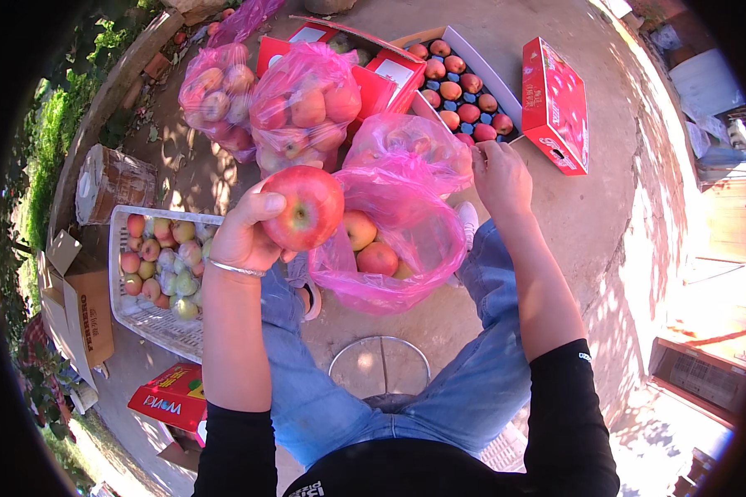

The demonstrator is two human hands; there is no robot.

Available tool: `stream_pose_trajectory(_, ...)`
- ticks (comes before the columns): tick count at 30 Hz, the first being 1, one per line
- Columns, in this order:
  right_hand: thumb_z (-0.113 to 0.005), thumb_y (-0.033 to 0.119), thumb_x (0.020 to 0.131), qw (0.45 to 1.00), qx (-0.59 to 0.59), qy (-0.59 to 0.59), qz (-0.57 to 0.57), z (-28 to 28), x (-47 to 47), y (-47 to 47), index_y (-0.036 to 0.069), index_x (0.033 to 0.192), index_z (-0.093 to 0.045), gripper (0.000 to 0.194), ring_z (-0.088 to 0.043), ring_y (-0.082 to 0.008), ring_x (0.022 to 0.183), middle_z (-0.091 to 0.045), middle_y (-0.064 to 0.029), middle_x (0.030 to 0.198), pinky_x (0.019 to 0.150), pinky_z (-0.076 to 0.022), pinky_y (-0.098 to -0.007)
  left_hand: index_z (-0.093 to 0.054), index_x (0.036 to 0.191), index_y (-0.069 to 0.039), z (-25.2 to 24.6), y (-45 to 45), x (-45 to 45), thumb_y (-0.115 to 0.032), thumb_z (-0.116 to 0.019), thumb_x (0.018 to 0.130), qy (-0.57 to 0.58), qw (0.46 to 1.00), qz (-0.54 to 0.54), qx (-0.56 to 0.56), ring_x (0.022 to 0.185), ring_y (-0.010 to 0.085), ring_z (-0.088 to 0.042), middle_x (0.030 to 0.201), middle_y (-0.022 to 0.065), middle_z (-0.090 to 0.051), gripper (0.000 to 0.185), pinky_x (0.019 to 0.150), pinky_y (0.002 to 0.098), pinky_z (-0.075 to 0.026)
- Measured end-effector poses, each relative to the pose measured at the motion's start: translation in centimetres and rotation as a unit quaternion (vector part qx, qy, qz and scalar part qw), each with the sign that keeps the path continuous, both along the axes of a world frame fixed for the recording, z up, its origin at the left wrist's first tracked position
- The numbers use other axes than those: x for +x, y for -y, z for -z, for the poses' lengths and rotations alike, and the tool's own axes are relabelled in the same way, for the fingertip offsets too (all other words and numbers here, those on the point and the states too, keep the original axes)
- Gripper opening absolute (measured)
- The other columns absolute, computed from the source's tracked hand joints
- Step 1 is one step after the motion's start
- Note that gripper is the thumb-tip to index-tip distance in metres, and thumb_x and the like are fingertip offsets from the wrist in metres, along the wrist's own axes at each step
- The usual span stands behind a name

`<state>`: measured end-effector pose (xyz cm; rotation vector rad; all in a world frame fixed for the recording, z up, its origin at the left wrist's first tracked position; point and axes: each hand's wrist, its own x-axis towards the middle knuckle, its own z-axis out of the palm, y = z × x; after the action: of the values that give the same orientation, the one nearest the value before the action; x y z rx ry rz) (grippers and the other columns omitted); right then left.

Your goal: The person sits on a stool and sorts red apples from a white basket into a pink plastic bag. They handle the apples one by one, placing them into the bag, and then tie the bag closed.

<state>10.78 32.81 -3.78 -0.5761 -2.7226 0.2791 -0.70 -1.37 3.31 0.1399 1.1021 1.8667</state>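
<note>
A large red apple (pixel 303 208) rests in my left hand (pixel 242 227), its dimpled end facing up at me. Just right of it, a pink plastic bag (pixel 404 295) gapes wide with a few apples (pixel 377 258) inside. My right hand (pixel 505 177) is beyond that bag, its fingers bent down beside a second, filled pink bag (pixel 410 146) and the near corner of an apple box. Whether those fingers pinch anything is hidden. In the box, rows of red apples (pixel 469 113) sit in a dark tray (pixel 466 128).
Two more bulging pink bags (pixel 304 118) (pixel 217 99) stand at the back left by a red carton (pixel 373 90). A red printed box (pixel 556 105) stands at right. A white plastic crate (pixel 155 329) of apples lies left, near a cardboard box (pixel 87 310) and a wooden stump (pixel 115 185).
</note>
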Motion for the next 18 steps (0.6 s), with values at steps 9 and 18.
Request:
stream_pose_trajectory(9, -0.053, 0.015, 0.096, 0.923, -0.366, 0.117, -0.032, -6.3, 2.5, 0.5, -0.002, 0.114, -0.065, 0.027, -0.07, -0.0255, 0.091, -0.07, -0.0183, 0.102, 0.083, -0.0541, -0.0362, -0.035, 0.146, 0.007, -0.1, 0.3, 0.1, -0.04, -0.071, 0.074, -0.029, 0.999, 0.036, -0.008, 0.078, 0.0179, -0.07, 0.113, 0.0168, -0.066, 0.093, 0.04, 0.0244, -0.05)
stream_pose_trajectory(18, -0.055, 0.0, 0.091, 0.759, -0.592, 0.115, -0.245, -8.9, 1.0, 7.2, -0.002, 0.106, -0.064, 0.018, -0.066, -0.0147, 0.087, -0.069, -0.0103, 0.094, 0.078, -0.0539, -0.0319, -0.043, 0.14, 0.009, 1.4, 0.1, 0.3, -0.038, -0.068, 0.078, 0.052, 0.998, -0.018, 0.0, 0.07, 0.0208, -0.07, 0.111, 0.0195, -0.067, 0.082, 0.037, 0.025, -0.048)
